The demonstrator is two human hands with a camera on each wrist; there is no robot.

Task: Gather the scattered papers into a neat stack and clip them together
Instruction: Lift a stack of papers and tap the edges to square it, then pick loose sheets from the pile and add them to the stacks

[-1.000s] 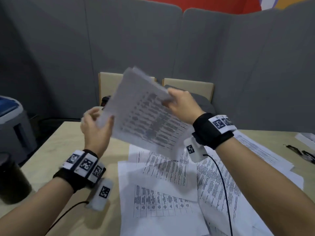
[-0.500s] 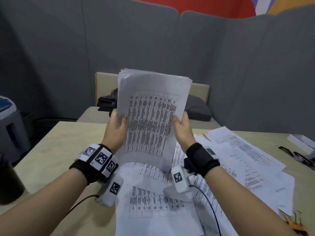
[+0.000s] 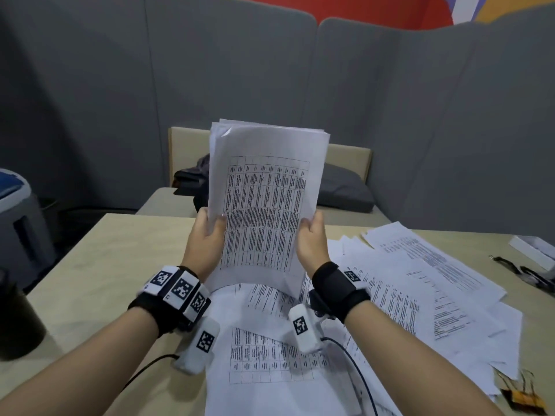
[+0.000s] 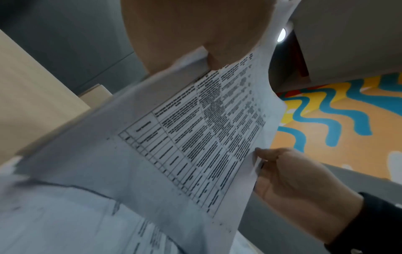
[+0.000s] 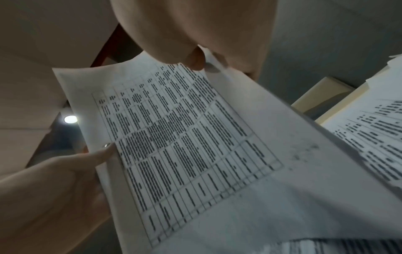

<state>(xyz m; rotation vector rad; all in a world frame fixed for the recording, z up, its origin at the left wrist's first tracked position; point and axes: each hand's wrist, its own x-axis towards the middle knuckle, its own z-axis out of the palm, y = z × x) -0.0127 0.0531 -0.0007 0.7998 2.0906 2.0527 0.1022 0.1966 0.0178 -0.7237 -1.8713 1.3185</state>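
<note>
A stack of printed papers stands upright on its bottom edge, resting on the loose sheets spread over the table. My left hand grips the stack's left edge, thumb on the front page. My right hand grips the right edge the same way. The left wrist view shows the stack with the right hand at its far side; the right wrist view shows the stack with the left hand on its edge. Binder clips lie at the table's near right.
More printed sheets lie flat under my wrists. A dark cup stands at the table's left edge. Black clips and a white box sit at the far right. A cushioned bench is behind the table.
The stack went from tilted in the air with the hands apart to upright, lowered onto the table's sheets, with both hands now on its side edges.
</note>
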